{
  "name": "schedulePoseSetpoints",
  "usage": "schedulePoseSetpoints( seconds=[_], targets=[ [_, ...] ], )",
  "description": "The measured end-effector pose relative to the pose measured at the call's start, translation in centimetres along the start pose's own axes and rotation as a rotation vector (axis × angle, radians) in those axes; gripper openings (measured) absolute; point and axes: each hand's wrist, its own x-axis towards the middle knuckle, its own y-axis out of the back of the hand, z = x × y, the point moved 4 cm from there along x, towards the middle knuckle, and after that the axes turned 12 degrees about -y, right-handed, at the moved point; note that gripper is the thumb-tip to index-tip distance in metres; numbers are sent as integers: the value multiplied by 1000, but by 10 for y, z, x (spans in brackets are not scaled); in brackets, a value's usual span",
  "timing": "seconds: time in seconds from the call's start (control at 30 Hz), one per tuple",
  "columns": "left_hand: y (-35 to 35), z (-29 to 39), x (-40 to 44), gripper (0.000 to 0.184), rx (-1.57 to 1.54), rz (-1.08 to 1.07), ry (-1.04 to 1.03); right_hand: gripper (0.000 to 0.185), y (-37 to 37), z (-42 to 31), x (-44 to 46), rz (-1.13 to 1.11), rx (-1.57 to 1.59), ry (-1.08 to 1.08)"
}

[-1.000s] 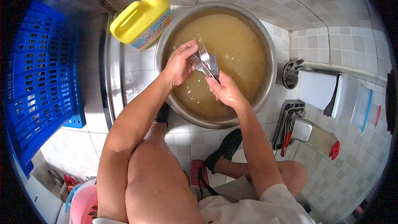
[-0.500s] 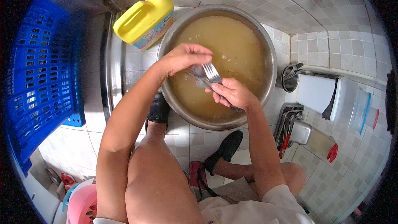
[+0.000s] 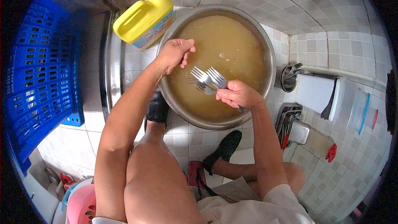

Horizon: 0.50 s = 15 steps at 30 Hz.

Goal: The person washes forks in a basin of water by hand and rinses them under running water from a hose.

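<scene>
Two bare hands are apart over a wide metal basin (image 3: 211,125) of cloudy, brownish water (image 3: 226,33), upper centre of the frame. The right hand (image 3: 238,94), right of centre, alone grips a fanned bunch of at least three forks (image 3: 216,77), tines pointing up and left, above the water. The left hand (image 3: 176,54), near the basin's left side, has its fingers curled in, nothing visible in them. A yellow jug (image 3: 145,20) stands beside the basin, upper left.

Blue slotted crate (image 3: 25,141), far left; pink tub (image 3: 79,203), lower left; blue-rimmed clear container (image 3: 364,112), right.
</scene>
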Motion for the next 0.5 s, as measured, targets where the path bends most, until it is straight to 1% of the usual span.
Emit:
schedulePoseSetpoints(
  seconds=[0.07, 0.1, 0.13, 0.17, 0.2, 0.23, 0.27, 0.3, 0.33, 0.4, 0.43, 0.47, 0.5],
  targets=[
    [0, 7, -1, 31, 118, 213, -26, 21, 3, 7, 7, 7, 68, 42],
    [-4, 6, -2, 34, 35, 199, 36, 21, 2, 8, 12, 8, 71, 46],
    [-4, -1, 2, 34, 36, 200, 38, 19, 2, 6, 16, 49, 109, 134],
    [0, -13, 6, 35, 63, 298, -3, 16, 1, 5, 20, 91, 148, 219],
    [2, -19, 8, 38, 90, 394, -43, 16, -3, 6, 26, 91, 151, 214],
    [-7, -8, 2, 38, 89, 390, -44, 14, -3, 7, 34, 155, 333, 177],
    [-13, 3, -10, 38, 142, 466, -17, 14, -1, 7, 43, 219, 515, 142],
    [-16, 10, -20, 40, 196, 544, 11, 13, 2, 8, 55, 260, 520, 71],
    [-17, 10, -22, 40, 199, 544, 9, 13, 5, 13, 72, 259, 522, 75],
    [-22, -3, -20, 38, 64, 455, 48, 10, 9, 29, 101, 376, 510, -83],
    [-23, -14, -16, 33, -50, 402, 72, 9, -1, 11, 86, 415, 553, -194],
    [-21, -23, -14, 33, -50, 401, 73, 9, -6, 4, 78, 415, 554, -194],
    [-30, -22, -20, 31, -39, 348, 198, 9, -10, -3, 73, 409, 543, -127]
  ],
)
